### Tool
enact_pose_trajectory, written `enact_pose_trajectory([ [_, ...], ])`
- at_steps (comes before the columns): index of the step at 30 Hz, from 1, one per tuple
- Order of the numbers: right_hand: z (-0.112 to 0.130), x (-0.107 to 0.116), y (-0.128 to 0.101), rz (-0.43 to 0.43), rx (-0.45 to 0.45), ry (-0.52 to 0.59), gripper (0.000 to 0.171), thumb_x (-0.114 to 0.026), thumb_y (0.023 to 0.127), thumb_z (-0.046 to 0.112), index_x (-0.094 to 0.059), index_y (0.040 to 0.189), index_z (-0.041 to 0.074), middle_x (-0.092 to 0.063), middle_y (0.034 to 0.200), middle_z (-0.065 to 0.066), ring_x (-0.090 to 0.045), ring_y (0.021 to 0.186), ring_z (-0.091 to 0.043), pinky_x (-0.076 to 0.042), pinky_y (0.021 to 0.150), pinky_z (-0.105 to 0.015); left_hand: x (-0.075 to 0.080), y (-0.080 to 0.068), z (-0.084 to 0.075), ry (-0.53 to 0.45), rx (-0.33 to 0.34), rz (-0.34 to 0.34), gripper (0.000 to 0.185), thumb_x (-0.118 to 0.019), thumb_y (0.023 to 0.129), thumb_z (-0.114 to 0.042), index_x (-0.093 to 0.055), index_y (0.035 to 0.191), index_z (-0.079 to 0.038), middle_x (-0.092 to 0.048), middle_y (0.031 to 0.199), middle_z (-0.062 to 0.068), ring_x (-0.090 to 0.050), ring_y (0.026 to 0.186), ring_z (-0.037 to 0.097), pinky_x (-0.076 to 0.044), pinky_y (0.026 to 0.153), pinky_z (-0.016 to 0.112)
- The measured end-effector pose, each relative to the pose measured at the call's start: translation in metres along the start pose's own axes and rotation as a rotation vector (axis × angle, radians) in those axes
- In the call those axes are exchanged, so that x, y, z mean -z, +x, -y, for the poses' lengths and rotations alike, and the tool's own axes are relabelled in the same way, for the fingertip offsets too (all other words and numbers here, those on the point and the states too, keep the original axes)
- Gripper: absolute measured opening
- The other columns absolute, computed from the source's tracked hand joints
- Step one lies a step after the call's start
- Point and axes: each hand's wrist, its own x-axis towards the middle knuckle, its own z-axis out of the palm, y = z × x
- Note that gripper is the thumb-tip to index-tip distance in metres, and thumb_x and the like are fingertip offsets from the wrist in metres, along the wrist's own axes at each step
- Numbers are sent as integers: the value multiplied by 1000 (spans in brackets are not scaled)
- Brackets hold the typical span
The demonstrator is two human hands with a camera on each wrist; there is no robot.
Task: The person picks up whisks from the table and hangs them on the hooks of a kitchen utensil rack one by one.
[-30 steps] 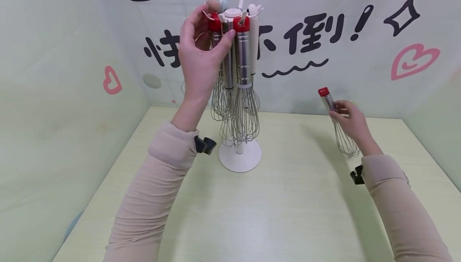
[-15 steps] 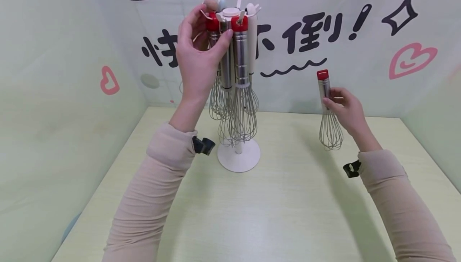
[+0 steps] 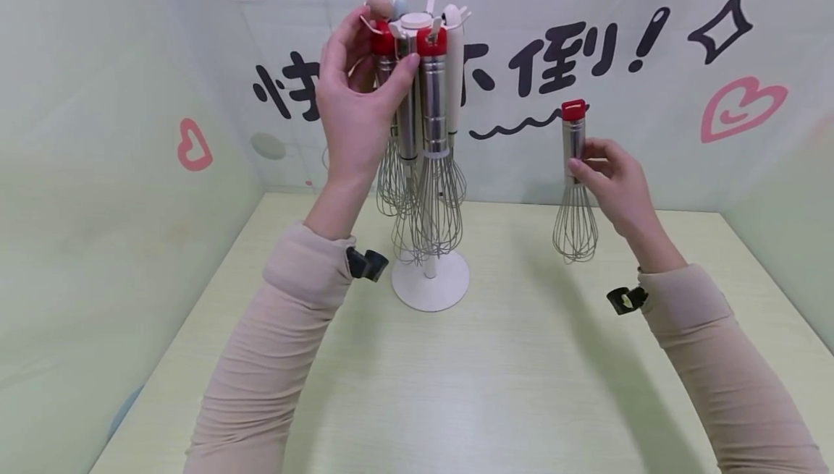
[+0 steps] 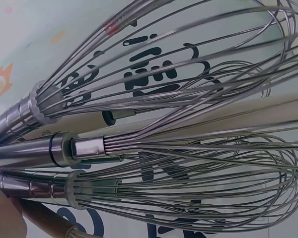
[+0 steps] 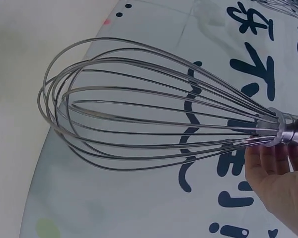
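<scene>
A white rack (image 3: 430, 287) stands at the back middle of the table, with several steel whisks (image 3: 435, 134) hanging from its top. My left hand (image 3: 355, 101) is raised to the rack's top and grips the red-capped handle of a hanging whisk (image 3: 384, 47). The left wrist view is filled with hanging whisk wires (image 4: 188, 148). My right hand (image 3: 609, 184) holds a red-capped steel whisk (image 3: 573, 184) upright in the air, right of the rack, fingers round its handle. Its wire head (image 5: 154, 106) fills the right wrist view.
The pale green table (image 3: 508, 387) is walled by light panels; the back wall (image 3: 651, 98) carries black lettering and pink hearts. A left side wall (image 3: 98, 206) stands close to the rack.
My right hand has lifted its whisk off the table, up and leftward toward the rack. The left hand has stayed at the rack's top.
</scene>
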Motion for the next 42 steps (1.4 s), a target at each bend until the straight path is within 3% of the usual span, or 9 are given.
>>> enact_pose_trajectory([
  [17,37,-8,-6,-27,45,170,31,-62,92,20,-57,122,10,-57,106,13,-60,95,0,-48,84,-14,1,-3,-1,-26,20,-3,66,-70,81,4,-41,141,3,-48,135,17,-51,123,20,-40,106,12],
  [30,54,-16,-5,-6,110,404,27,-65,89,9,-63,115,7,-61,105,6,-63,92,-5,-51,82,-12,2,-3,-2,-55,50,-3,67,-70,81,5,-42,141,2,-48,136,16,-51,125,19,-40,105,12],
  [42,64,-16,-4,13,133,314,29,-67,88,10,-64,116,8,-65,101,10,-66,90,-4,-51,83,-12,1,-2,-2,-51,52,0,66,-69,81,5,-41,141,2,-48,136,17,-51,125,20,-40,105,11],
])
